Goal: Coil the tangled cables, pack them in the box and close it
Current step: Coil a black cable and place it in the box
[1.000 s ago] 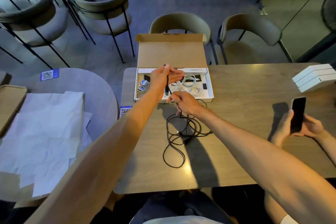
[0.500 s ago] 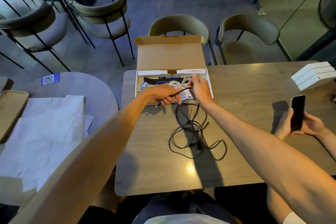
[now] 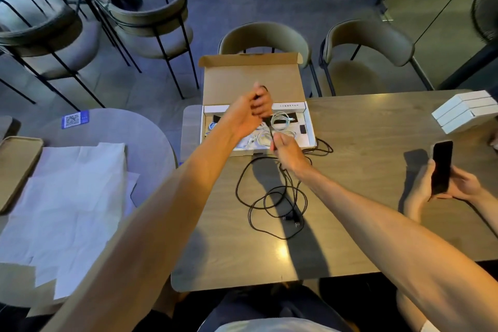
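Cable [image 3: 293, 218], one, black, lies tangled on the surface [image 3: 363, 159]. Left hand [image 3: 249, 114] and right hand [image 3: 286, 150] each grip it above one open box [image 3: 253, 79].

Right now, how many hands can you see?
4: the left hand and right hand grip the black cable by the open box; a third hand and a fourth hand hold a phone at the right.

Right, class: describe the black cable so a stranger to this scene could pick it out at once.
Find the wooden table with the open cardboard box at its far edge. In front of the box a thin black cable lies in loose tangled loops, one end gripped between the left hand and right hand. Unlike the white cables inside the box, it is dark and uncoiled.
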